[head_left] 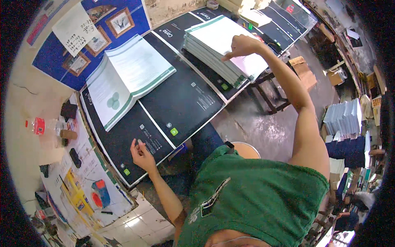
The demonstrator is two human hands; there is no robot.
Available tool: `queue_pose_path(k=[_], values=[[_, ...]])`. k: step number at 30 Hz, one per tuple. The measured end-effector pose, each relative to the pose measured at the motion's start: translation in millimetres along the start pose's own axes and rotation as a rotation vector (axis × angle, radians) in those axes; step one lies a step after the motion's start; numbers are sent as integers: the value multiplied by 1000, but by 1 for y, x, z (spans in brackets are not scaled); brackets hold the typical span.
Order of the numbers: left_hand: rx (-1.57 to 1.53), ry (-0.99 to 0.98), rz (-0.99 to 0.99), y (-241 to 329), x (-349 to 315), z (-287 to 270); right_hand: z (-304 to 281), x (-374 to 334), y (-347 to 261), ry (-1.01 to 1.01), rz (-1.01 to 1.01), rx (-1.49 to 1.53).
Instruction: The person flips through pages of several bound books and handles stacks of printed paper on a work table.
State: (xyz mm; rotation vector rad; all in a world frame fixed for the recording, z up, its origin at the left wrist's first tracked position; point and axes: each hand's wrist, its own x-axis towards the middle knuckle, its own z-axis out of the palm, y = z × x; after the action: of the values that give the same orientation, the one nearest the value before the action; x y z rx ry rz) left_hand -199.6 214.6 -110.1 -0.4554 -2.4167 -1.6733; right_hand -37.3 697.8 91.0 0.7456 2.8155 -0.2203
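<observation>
L hand (144, 157) at 8 o'clock, fingers loosely bent, partly open, over blk table (181, 101), R hand (245, 46) at 1 o'clock, fingers curled, can't tell if gripping, over paper stack (214, 40), also 1 o'clock, 1 open wht/grn booklet (142, 68) at 10 o'clock

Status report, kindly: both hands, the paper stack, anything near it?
Left hand, fingers loosely bent, over black tabletop near its edge. Right hand over paper stack, contact unclear. Open booklet lies left of stack.
</observation>
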Motion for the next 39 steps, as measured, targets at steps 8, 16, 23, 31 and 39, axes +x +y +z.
queue_pose_path(k=[8, 16, 23, 31, 39], values=[[47, -32, -17, 1, 0, 0, -5, 1, 30, 36, -182, 27], [11, -23, 19, -9, -1, 1, 11, -18, 2, 303, -301, 88], [33, -33, 14, -3, -1, 1, -5, -15, 5, 165, -223, 60], [31, -27, 45, -7, -2, 3, 7, -10, 15, 239, -278, 82], [38, -42, 22, -7, 0, 1, 15, -25, -8, 296, -222, -136]])
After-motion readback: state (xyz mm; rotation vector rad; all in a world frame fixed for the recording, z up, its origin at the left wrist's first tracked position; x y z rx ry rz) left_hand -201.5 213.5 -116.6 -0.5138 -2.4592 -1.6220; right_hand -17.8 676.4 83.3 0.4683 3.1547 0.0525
